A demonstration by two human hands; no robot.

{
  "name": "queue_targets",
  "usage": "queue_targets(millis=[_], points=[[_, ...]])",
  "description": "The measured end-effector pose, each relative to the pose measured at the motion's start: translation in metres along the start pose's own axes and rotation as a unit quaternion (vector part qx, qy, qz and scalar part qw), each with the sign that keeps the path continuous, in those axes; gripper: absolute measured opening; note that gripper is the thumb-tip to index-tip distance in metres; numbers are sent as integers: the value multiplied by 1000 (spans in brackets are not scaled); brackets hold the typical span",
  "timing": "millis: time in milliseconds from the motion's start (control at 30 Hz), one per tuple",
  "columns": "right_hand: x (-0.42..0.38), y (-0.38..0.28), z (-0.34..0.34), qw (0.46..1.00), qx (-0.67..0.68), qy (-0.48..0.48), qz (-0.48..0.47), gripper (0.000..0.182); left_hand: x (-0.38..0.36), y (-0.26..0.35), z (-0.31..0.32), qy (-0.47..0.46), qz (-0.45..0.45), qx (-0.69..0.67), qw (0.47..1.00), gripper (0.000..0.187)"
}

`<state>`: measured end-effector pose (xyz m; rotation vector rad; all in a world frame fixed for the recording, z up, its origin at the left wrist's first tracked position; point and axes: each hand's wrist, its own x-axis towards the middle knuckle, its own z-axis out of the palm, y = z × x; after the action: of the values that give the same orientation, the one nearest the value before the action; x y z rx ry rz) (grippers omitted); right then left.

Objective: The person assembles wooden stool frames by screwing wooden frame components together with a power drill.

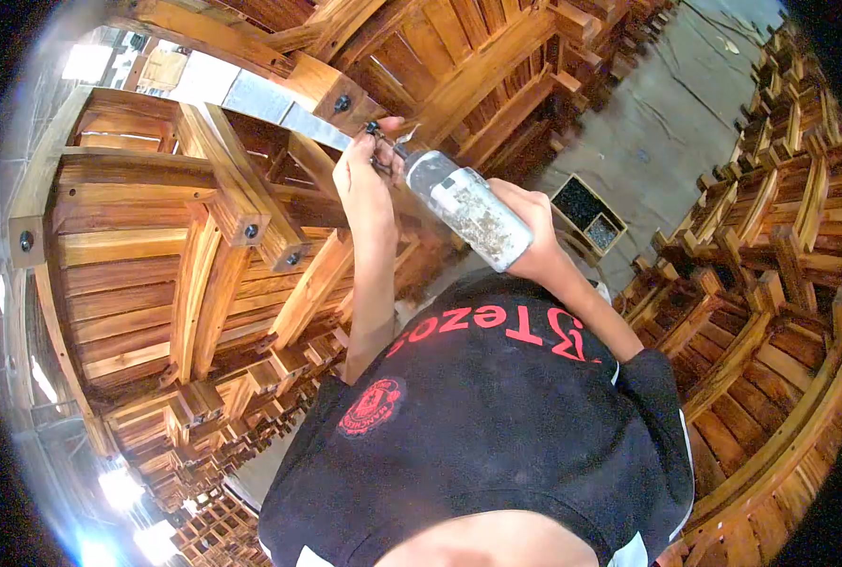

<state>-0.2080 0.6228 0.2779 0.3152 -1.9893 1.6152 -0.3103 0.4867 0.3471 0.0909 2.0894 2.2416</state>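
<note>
My right hand point(536, 225) is wrapped around a squeeze bottle point(468, 210) with a smudged, worn label, holding it tilted. Its narrow nozzle points up and left, towards my other hand. In the fingers of my left hand point(369, 168) is a small black foot glide point(373, 127), pinched close by the nozzle tip. Just beyond those fingers is a wooden leg end point(331, 93) with a similar black glide on it. More black glides show on the leg ends of the wooden chair point(137, 246) at the left.
A shallow box point(589, 214) with black pieces and a smaller compartment of grey pieces stands on the grey floor point(629, 123). Wooden furniture point(771, 227) lines the right side, and many more pieces stretch back at the lower left. Bright lamps point(123, 487) shine there.
</note>
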Motion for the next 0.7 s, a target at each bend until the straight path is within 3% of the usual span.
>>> queue_targets(millis=[700], points=[[4, -12, 4, 1000, -5, 24, 2, 23, 3, -1, -3, -15, -9, -3, 1000, 29]])
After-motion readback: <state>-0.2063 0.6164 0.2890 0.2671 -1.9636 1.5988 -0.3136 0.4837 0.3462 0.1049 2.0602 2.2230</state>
